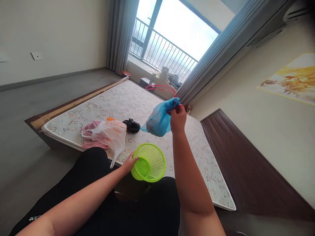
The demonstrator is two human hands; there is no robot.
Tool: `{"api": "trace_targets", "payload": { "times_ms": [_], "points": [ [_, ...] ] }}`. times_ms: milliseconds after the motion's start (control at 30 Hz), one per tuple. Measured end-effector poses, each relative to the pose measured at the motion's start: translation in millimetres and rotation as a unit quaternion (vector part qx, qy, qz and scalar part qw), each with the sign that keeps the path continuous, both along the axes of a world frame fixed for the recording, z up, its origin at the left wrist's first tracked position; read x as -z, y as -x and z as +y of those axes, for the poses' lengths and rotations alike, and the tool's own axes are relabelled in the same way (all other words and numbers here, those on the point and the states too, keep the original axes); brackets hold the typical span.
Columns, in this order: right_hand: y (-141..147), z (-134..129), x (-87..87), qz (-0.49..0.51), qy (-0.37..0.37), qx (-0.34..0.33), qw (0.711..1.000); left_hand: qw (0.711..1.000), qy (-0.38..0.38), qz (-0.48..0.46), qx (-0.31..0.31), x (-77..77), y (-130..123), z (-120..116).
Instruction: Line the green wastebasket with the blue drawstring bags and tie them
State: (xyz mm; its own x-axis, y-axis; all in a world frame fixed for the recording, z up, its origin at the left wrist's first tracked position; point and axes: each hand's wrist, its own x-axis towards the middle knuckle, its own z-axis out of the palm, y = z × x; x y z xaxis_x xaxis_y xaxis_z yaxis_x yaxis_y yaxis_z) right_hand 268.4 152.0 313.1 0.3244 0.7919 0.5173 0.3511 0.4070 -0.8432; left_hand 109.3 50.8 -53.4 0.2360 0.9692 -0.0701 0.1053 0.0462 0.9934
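Observation:
My left hand (129, 163) grips the rim of a bright green plastic mesh basket (158, 164), tilted so that its bare bottom shows. Held up over the mattress, a blue plastic bag (159, 118) hangs from my right hand (178, 117), whose fingers are closed round its gathered neck. Red drawstrings (159, 87) loop out from the top of this bag. Something rounded bulges inside it, but I cannot make out what.
On the mattress (197, 157) lie a white plastic bag (115, 134), pink cloth (93, 131) and a black plastic bag (132, 125). A dark wooden headboard (241, 157) stands at the right. Behind the bed is a small dark cabinet (145, 82) near the window.

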Motion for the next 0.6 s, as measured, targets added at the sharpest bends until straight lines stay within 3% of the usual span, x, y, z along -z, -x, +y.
{"api": "trace_targets", "payload": {
  "times_ms": [100,200,300,367,433,500,600],
  "points": [
    [4.0,-13.2,41.5,-0.088,0.113,-0.027,0.989,1.0,-0.006,0.025,-0.017,-14.5,3.5,-2.2],
    [4.0,-50.5,100.8,-0.197,0.22,-0.086,0.952,0.989,-0.091,0.085,-0.079,-42.8,22.3,2.8],
    [-6.6,-112.7,169.7,-0.233,0.219,-0.038,0.947,0.943,-0.242,0.144,-0.18,-74.6,65.1,28.4],
    [-22.8,-163.4,214.2,-0.244,0.189,-0.002,0.951,0.91,-0.271,0.157,-0.271,-89.1,106.0,57.2],
    [-45.2,-215.5,251.7,-0.243,0.175,0.04,0.953,0.886,-0.213,0.174,-0.373,-94.1,151.4,88.0],
    [-70.0,-263.0,277.8,-0.232,0.204,0.111,0.945,0.855,-0.038,0.216,-0.469,-89.8,194.7,111.6],
    [-101.3,-315.4,295.6,-0.205,0.273,0.207,0.917,0.841,0.089,0.24,-0.476,-72.9,243.0,124.2]
  ]
}}
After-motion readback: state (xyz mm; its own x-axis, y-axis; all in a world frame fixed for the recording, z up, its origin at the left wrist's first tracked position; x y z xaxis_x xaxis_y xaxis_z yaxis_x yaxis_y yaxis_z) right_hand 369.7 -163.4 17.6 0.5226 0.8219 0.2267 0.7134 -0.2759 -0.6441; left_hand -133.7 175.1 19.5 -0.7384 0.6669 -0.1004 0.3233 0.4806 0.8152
